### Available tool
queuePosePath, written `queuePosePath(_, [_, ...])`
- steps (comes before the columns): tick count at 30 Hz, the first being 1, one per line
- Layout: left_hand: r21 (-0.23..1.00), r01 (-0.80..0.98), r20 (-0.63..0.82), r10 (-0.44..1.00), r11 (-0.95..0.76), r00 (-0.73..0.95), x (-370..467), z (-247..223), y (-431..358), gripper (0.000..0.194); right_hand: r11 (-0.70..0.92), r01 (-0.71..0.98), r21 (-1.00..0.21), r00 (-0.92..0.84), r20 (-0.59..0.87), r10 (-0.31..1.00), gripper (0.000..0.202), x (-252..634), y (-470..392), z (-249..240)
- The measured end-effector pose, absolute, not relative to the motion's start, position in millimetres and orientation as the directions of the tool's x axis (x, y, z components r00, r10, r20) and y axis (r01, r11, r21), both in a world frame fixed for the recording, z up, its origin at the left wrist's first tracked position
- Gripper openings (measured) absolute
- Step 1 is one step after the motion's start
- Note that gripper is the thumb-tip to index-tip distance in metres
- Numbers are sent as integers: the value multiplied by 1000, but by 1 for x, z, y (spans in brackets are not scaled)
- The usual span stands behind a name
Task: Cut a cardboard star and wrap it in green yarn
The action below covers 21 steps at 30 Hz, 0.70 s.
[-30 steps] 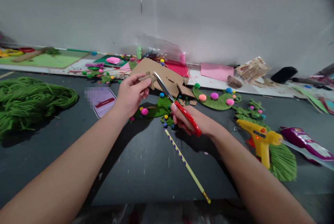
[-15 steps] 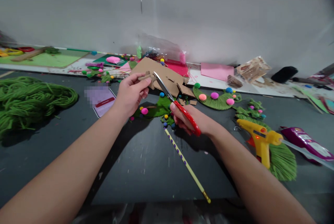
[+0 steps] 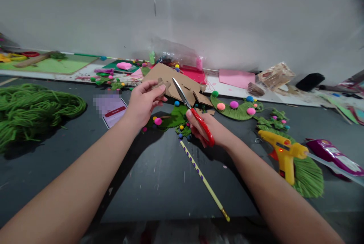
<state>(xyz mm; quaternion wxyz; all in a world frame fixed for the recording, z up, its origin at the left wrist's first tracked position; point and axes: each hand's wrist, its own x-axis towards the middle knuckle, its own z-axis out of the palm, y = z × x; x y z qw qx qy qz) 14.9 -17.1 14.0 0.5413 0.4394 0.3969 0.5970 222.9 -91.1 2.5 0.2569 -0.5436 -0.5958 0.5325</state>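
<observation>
Dark grey table [image 3: 159, 198], pale grey wall [image 3: 99, 8] behind, red-handled scissors [image 3: 197, 117] gripped in right hand [image 3: 214, 125] above the table, long axis slanting, tip pointing forward-left, left hand [image 3: 142, 103] pinching a cardboard piece [image 3: 160, 84] near the tip

Scissors [image 3: 196, 115]: red handles, silver-grey blades.
Small cardboard piece [image 3: 160, 84]: plain brown.
Cardboard sheet [image 3: 167, 72]: plain tan.
Pencil [image 3: 208, 187]: pale yellow, purple spots along the upper half; gold-coloured band, yellow tip.
Yarn bundle [image 3: 40, 111]: solid green.
Crescent [image 3: 234, 114]: green, finely ribbed, with pompoms in coral, magenta, pink, blue and green.
Glue gun [image 3: 284, 148]: yellow, orange-red trigger, glowing red light.
Glue stick [image 3: 337, 167]: translucent whitish.
Oval leaf [image 3: 309, 177]: green, ribbed in fanning lines.
Phone [image 3: 115, 112]: lilac screen, red bar; upper part pixelated.
Handheld device [image 3: 332, 155]: glossy purple, pale panel.
Card [image 3: 237, 78]: plain pink.
Tabletop [image 3: 159, 194]: dark grey, flecked pale.
Wall [image 3: 85, 12]: grey.
</observation>
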Motion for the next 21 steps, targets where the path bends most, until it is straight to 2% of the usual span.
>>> queuePosePath(4, [951,-273,135,989,-147,-62,15,11,-16,29,-159,346,-925,-313,-273,910,70,225,-92,3])
queuePosePath(8, [930,-314,165,981,-189,-102,17,10,-15,43,-147,351,-925,-339,-272,901,69,228,-93,3])
queuePosePath(15, [905,-395,133,987,-156,-87,20,12,-18,37,-135,368,-920,-355,-273,894,69,228,-95,6])
queuePosePath(21, [910,-378,163,985,-171,-54,20,9,-18,40,-135,379,-915,-361,-281,889,71,227,-97,8])
